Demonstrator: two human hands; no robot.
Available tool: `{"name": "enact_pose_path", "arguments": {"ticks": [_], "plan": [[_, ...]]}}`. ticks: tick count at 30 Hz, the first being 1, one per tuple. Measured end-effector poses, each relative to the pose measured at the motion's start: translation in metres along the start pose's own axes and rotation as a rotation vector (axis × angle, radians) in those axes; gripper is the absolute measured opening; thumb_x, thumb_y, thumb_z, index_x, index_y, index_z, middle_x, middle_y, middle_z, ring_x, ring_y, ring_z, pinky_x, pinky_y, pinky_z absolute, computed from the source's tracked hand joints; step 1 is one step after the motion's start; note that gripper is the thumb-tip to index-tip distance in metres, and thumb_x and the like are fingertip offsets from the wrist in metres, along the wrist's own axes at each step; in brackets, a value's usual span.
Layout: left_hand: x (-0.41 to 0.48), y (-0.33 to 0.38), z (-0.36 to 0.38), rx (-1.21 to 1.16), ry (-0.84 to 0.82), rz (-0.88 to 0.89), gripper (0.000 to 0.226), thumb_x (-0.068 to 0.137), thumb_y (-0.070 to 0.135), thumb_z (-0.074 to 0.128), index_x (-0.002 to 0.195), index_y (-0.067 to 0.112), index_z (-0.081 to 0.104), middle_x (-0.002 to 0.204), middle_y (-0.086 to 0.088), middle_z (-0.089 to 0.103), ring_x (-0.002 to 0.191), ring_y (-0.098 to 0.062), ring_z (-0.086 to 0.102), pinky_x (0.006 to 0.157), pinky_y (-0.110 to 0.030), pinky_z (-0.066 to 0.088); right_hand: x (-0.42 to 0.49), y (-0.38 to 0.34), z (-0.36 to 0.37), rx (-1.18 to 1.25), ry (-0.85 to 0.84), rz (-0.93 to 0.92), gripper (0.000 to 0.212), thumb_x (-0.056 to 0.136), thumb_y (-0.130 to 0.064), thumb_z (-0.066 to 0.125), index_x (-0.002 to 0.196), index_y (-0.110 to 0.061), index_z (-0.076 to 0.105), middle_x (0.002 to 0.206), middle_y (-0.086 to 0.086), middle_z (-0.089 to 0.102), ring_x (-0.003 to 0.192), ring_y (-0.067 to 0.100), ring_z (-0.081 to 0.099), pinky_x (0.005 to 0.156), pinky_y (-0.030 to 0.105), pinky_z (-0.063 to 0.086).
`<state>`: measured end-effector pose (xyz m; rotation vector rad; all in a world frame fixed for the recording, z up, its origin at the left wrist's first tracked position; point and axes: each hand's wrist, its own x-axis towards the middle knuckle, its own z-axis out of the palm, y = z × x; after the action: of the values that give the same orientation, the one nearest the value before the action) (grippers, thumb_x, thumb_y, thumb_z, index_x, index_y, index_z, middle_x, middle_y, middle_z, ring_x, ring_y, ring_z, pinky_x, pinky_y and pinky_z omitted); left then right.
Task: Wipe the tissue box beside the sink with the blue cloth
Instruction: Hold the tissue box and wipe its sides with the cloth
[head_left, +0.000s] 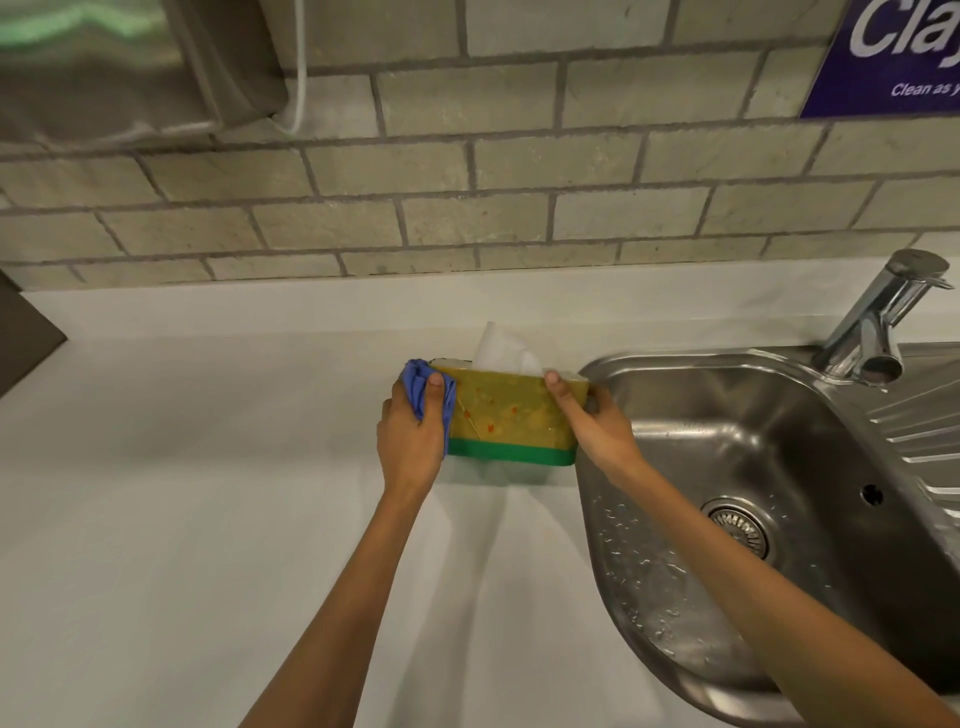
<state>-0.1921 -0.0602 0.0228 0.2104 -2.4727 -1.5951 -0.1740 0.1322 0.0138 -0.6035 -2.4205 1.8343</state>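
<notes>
A pale bench (182, 519) filled the lower left and centre of the frame, running back to a wall of grey brick tiles (467, 171) across the upper half. A steel sink (727, 415) sat at the lower right, its basin spotted with water drops, a round drain (740, 526) in its floor and a chrome tap (878, 322) at its far right corner. A purple sign (893, 57) with white lettering hung at the upper right, and a grey dispenser (114, 67) with a white cord filled the upper left.

The tissue box (511, 415) stood on the bench at the centre of the frame, touching the sink's left rim. It was yellow with small orange marks and a green band along its base, and a white tissue (501, 349) stuck up from its top.

The left hand (410, 431) was closed around the bunched blue cloth (421, 382) and pressed it against the left end of the box, near the top corner. The right hand (592, 415) clasped the right end of the box, thumb on the near face and fingers behind the end. Both bare forearms reached up from the bottom edge of the frame.
</notes>
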Motion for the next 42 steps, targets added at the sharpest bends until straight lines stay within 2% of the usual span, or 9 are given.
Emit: {"name": "enact_pose_path", "arguments": {"ticks": [4,8,16,18,24,28,31,36,42], "plan": [[0.007,0.003,-0.003,0.062,0.013,-0.038,0.042,0.095,0.048,0.039,0.110,0.013,0.056,0.089,-0.001,0.058,0.081,-0.018,0.053,0.071,-0.026,0.036,-0.001,-0.004,-0.002,-0.064,-0.039,0.049,0.101,0.052,-0.088,0.037,0.126,-0.021,0.052,0.121,0.004,0.061,0.109,0.025,0.058,0.092,0.037,0.050],[0.010,-0.001,-0.005,0.072,0.011,-0.123,0.045,0.094,0.051,0.038,0.110,0.014,0.058,0.090,-0.001,0.058,0.083,-0.019,0.053,0.073,-0.027,0.036,0.004,-0.003,-0.002,-0.056,-0.066,0.038,0.099,0.057,-0.087,0.035,0.125,-0.018,0.052,0.118,0.005,0.064,0.095,0.021,0.062,0.059,0.020,0.049],[0.016,-0.007,-0.002,0.076,0.011,-0.124,0.047,0.094,0.051,0.038,0.105,0.010,0.058,0.086,-0.005,0.060,0.081,-0.023,0.056,0.071,-0.027,0.038,0.025,0.001,0.009,0.247,-0.123,0.113,0.081,0.059,-0.071,0.055,0.112,-0.013,0.036,0.107,0.002,0.055,0.094,0.010,0.058,0.079,0.026,0.047],[0.014,-0.008,-0.001,0.059,0.031,-0.095,0.043,0.094,0.047,0.040,0.103,0.010,0.059,0.085,-0.007,0.061,0.081,-0.026,0.058,0.069,-0.027,0.038,0.029,0.006,0.012,0.343,-0.131,0.154,0.080,0.061,-0.065,0.059,0.114,-0.012,0.033,0.113,0.005,0.055,0.103,0.018,0.059,0.090,0.037,0.051],[0.004,-0.001,0.003,0.178,0.074,0.206,0.048,0.094,0.030,0.050,0.138,0.011,0.044,0.111,-0.009,0.059,0.106,-0.030,0.055,0.086,-0.036,0.047,0.031,0.004,0.011,0.478,-0.254,0.177,0.142,0.023,-0.073,0.076,0.142,-0.011,0.027,0.134,0.013,0.053,0.118,0.028,0.056,0.102,0.049,0.045],[-0.005,0.010,0.013,0.341,0.076,0.319,0.056,0.090,0.029,0.055,0.142,0.014,0.040,0.144,-0.016,0.045,0.132,-0.038,0.038,0.108,-0.045,0.037,0.032,0.005,0.008,0.412,-0.322,0.184,0.118,0.033,-0.072,0.073,0.130,-0.011,0.047,0.123,0.009,0.062,0.113,0.026,0.059,0.100,0.043,0.047],[-0.012,0.016,0.022,0.526,0.085,0.478,0.055,0.084,0.031,0.056,0.134,0.009,0.052,0.139,-0.021,0.051,0.130,-0.045,0.042,0.106,-0.053,0.037,0.033,0.008,0.010,0.429,-0.293,0.181,0.088,0.058,-0.058,0.066,0.128,-0.008,0.050,0.122,0.012,0.064,0.110,0.026,0.062,0.096,0.040,0.049],[-0.025,0.004,0.020,0.677,-0.012,0.676,0.056,0.082,0.036,0.046,0.131,0.009,0.055,0.136,-0.017,0.056,0.128,-0.042,0.047,0.101,-0.055,0.041,0.034,0.008,0.012,0.436,-0.254,0.181,0.079,0.063,-0.054,0.064,0.126,-0.006,0.052,0.121,0.015,0.064,0.110,0.028,0.062,0.099,0.043,0.048],[-0.010,-0.003,0.007,0.415,0.099,0.328,0.058,0.086,0.031,0.046,0.142,0.016,0.039,0.150,-0.012,0.039,0.140,-0.038,0.029,0.103,-0.049,0.041,0.034,0.012,0.010,0.434,-0.251,0.157,0.074,0.065,-0.049,0.065,0.126,-0.009,0.052,0.121,0.013,0.064,0.108,0.026,0.063,0.095,0.039,0.050]]}}
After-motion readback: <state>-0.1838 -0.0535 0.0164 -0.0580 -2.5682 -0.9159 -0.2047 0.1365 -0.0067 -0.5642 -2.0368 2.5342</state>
